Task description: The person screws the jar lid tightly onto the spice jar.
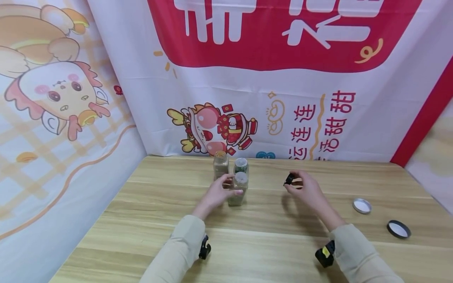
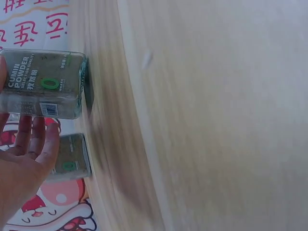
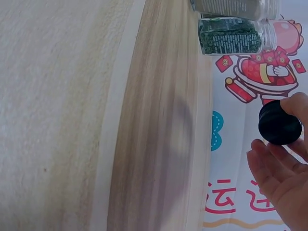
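My left hand grips a square glass jar of cumin powder, its label facing the left wrist camera. The jar's mouth is uncapped in the head view. Close behind it stand a jar of green flakes and a jar of brownish powder, both lidless. To the right, my right hand pinches a small black lid between thumb and fingers, raised over the table. In the left wrist view, a second powder jar shows past the fingers.
On the right side of the wooden table lie a silver-rimmed lid and a black-rimmed lid, white insides up. A printed cloth hangs along the table's back edge, with another cartoon cloth at the left.
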`<control>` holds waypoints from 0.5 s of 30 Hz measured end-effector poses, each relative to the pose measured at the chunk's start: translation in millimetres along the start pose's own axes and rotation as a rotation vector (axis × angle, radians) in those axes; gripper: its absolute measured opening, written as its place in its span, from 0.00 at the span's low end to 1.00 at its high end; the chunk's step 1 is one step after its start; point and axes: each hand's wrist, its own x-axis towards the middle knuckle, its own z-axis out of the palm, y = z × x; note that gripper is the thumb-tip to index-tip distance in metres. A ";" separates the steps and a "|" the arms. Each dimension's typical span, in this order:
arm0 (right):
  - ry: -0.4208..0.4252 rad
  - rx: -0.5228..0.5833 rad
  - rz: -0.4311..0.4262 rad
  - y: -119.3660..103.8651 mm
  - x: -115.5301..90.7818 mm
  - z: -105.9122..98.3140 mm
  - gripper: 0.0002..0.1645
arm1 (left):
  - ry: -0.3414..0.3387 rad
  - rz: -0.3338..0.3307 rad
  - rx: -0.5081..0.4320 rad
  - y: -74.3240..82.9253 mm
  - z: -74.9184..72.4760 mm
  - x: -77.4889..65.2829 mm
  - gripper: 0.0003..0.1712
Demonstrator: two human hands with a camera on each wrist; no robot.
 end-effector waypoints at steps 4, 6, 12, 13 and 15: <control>0.001 -0.003 -0.003 -1.9 1.2 1.2 0.30 | -0.018 0.020 -0.007 2.7 5.4 -0.6 0.35; 0.004 -0.003 -0.005 -2.4 1.4 1.7 0.30 | -0.023 0.026 -0.011 4.5 7.9 -1.2 0.35; 0.010 -0.006 -0.013 -1.2 0.4 2.1 0.30 | -0.033 0.044 -0.008 6.8 13.3 -0.9 0.37; 0.009 -0.007 -0.016 -1.1 0.1 2.0 0.30 | -0.036 0.044 -0.010 6.9 13.9 -0.6 0.37; 0.008 -0.012 -0.026 -1.6 -0.5 1.9 0.30 | -0.040 0.045 -0.014 7.3 14.9 -0.2 0.37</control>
